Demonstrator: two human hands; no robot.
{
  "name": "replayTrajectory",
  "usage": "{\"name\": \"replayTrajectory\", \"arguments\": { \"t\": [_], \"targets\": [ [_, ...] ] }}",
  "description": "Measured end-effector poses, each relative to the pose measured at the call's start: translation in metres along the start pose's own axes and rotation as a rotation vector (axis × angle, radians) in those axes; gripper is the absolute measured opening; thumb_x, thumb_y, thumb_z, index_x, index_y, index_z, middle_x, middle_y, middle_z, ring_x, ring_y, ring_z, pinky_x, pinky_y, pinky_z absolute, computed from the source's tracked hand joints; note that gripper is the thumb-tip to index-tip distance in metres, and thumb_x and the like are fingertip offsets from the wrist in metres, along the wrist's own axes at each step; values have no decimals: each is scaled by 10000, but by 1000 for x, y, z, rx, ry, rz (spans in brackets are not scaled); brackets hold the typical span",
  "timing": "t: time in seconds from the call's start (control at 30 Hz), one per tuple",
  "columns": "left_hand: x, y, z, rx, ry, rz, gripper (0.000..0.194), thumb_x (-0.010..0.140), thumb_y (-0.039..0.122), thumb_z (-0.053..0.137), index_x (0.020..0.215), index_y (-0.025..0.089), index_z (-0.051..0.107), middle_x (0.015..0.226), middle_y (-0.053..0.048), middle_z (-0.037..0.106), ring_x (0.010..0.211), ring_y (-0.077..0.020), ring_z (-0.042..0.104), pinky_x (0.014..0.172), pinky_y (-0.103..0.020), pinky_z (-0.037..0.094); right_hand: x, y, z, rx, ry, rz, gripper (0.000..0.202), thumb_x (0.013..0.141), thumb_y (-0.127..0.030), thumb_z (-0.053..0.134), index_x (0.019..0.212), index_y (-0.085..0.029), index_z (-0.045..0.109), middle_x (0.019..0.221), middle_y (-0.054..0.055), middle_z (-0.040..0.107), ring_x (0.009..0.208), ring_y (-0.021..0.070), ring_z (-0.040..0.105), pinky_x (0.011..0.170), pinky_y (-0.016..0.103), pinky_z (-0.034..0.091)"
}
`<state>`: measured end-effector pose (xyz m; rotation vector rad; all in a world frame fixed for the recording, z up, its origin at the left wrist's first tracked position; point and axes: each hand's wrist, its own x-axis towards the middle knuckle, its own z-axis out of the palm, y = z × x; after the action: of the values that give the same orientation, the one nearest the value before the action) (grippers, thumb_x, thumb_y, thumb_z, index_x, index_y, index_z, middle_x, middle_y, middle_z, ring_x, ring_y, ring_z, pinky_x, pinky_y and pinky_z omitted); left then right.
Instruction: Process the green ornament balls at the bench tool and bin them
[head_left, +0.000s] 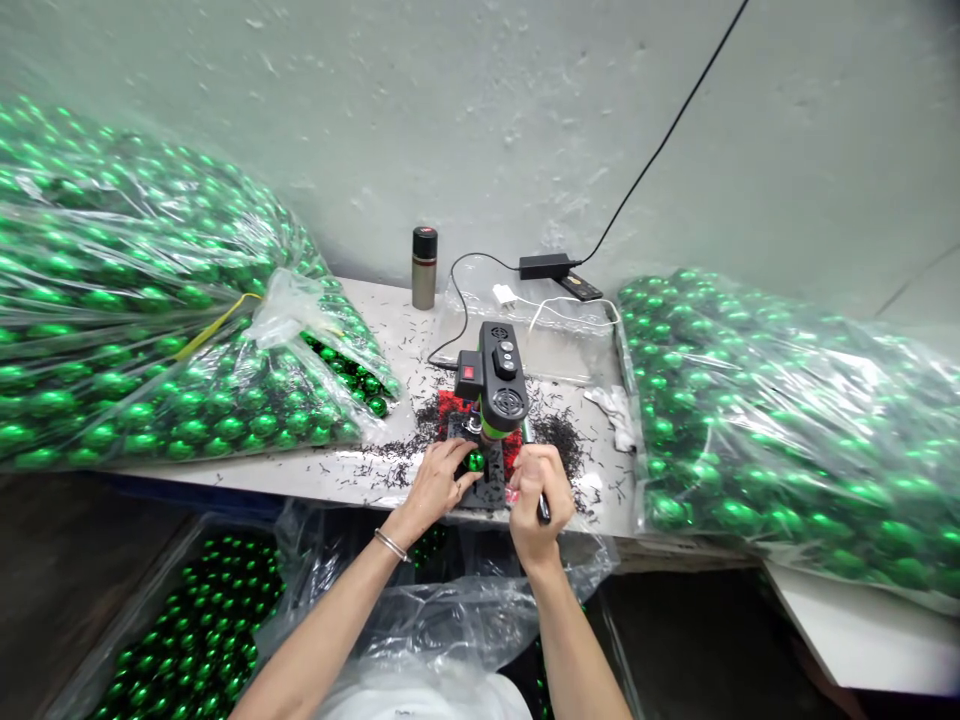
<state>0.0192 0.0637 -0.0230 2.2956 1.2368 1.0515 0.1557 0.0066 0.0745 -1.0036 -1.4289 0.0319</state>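
Note:
A shiny green ball (475,461) sits between the thumb and fingers of my left hand (433,482), right below the head of a small black bench drill press (504,385). My right hand (541,495) is wrapped round the machine's lever, whose black handle (544,510) pokes out below the fist. The machine has a red switch and round vents on top. Its tool tip is hidden under the head. Red material (453,404) shows around the base, and many small black shavings (559,440) lie about it.
Large clear bags of green balls stand left (135,330) and right (780,430). An open bag of balls (202,620) lies below the table (300,485). Toward the wall are a flask (424,270), a power adapter (545,266), a remote (579,287) and cables. A white cloth (616,415) lies right.

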Motion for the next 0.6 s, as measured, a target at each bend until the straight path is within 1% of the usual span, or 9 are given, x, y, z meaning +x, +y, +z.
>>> {"name": "replayTrajectory", "arguments": {
  "t": [0.2,0.4,0.47,0.6],
  "targets": [
    [-4,-5,8,-135,41,-76,345,903,366,657,1206,202,670,1175,-125,717,1097,-281,645,979,-475,485,-2,2,0,2,4,15,315,948,-115,417,652,-207,470,691,2,515,680,138,537,597,284,415],
    [-3,-6,13,-174,59,-96,349,875,403,685,1154,194,701,1112,-122,736,1022,-274,651,932,-465,500,-8,7,0,12,-2,1,312,944,-114,406,652,-208,461,699,-3,510,685,135,538,608,281,417],
    [-3,-7,13,-183,60,-92,347,872,404,688,1146,191,704,1115,-124,734,1027,-274,648,934,-460,499,-13,13,1,6,-8,-23,303,944,-114,394,662,-208,455,722,-2,508,677,129,527,603,277,415],
    [-3,-6,11,-191,54,-95,341,874,400,686,1148,196,701,1103,-119,735,1024,-266,642,939,-455,492,-25,30,3,9,-34,-120,270,951,-145,385,698,-211,453,756,1,503,662,124,512,594,281,416]
  ]
}}
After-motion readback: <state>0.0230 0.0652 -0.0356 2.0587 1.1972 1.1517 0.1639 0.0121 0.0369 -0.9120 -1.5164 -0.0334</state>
